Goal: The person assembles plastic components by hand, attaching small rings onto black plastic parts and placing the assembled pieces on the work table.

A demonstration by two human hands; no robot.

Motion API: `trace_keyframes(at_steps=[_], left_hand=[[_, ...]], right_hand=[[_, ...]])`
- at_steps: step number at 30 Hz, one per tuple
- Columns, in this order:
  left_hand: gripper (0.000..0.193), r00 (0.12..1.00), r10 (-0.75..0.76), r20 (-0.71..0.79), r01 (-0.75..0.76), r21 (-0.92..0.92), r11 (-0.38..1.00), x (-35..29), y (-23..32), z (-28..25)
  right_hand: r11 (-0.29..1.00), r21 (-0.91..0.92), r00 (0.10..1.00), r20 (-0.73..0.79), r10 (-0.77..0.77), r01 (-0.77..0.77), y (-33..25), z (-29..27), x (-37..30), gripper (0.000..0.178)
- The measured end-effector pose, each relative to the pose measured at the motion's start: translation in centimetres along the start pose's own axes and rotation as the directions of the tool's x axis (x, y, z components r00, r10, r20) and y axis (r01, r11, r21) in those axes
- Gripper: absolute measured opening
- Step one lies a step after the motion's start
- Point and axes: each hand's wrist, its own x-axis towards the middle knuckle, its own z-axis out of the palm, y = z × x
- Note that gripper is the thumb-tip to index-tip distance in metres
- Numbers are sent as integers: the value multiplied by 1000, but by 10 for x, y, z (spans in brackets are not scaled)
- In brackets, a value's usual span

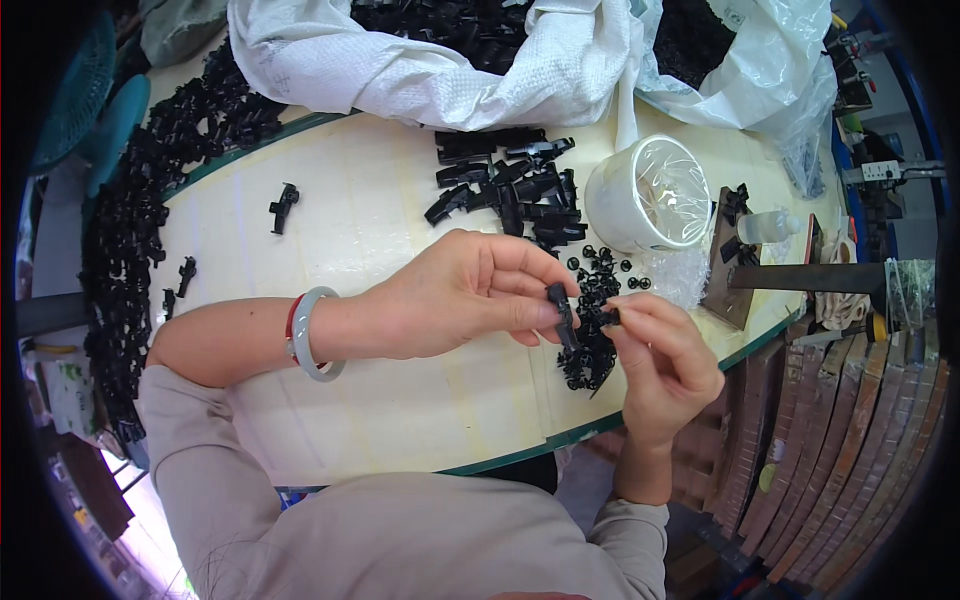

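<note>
Left hand [490,290] and right hand [665,360] each pinch a black part

Through the head camera I look down on a pale counter [390,420] with a green edge. I see the left hand gripping a long black part [563,318] between thumb and fingers, the part tilted and pointing toward the lower edge of my view. The right hand pinches a small black piece [608,317] at its fingertips, just beside the long one; I cannot tell whether the two touch. The hands themselves are near each other but apart.

Around and below the held parts I make out a heap of small round black pieces [603,278], some like little spoked wheels. Beyond it lies a pile of larger black parts [510,200], next to a white tub [612,200] lined with clear film. Right of the tub I see a clear bottle [768,227] near a brown board [727,275].

To the left, a lone black part [284,208] lies well apart from the pile. A long bank of black parts [120,300] runs down my left side, and a white woven sack [420,80] sits at the far edge. A pale bangle [322,335] circles the left wrist.
</note>
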Motion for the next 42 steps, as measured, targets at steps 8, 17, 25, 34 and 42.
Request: trace_keyframes(at_steps=[8,17,25,34,42], left_hand=[[30,999,-48,6,48,-38,998,-4,2,4],[26,999,-45,-11,44,-81,996,-2,1,4],[25,1000,-3,-13,2,-58,998,-4,0,2],[25,997,55,-55,-53,38,998,-4,-5,4],[27,990,64,-123,-63,18,998,-5,0,7]], right_hand=[[991,-84,994,-25,-110,107,4,12,-4,23],[987,-101,992,-6,-127,125,2,18,-2,23],[981,-123,988,4,-154,153,2,21,-1,24],[947,-229,974,64,-217,226,4,19,-8,25],[962,-185,980,44,-195,200,4,20,0,25]])
